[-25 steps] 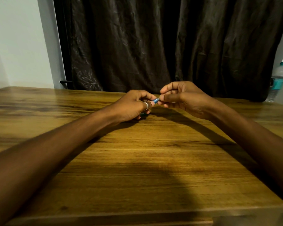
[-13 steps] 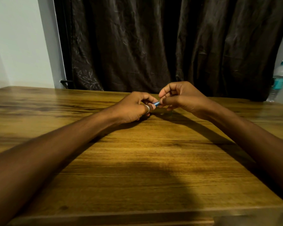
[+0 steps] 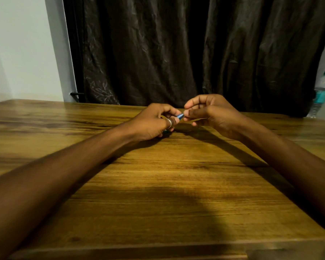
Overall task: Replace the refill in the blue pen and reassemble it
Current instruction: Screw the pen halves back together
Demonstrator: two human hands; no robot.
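A blue pen (image 3: 180, 116) shows only as a short blue tip between my two hands, above the far middle of the wooden table (image 3: 158, 184). My left hand (image 3: 154, 121), with a ring on one finger, is closed around the pen's body, which is mostly hidden in the fist. My right hand (image 3: 212, 113) pinches the exposed end with thumb and fingertips. A faint blue-green bit peeks out under my left hand. The refill cannot be made out.
A plastic water bottle (image 3: 322, 91) with a teal label stands at the far right edge of the table. A dark curtain (image 3: 176, 49) hangs behind the table, and a pale wall is at the left.
Both hands stay together on the pen, shifting only slightly; my right fingers have re-pinched the pen's end.
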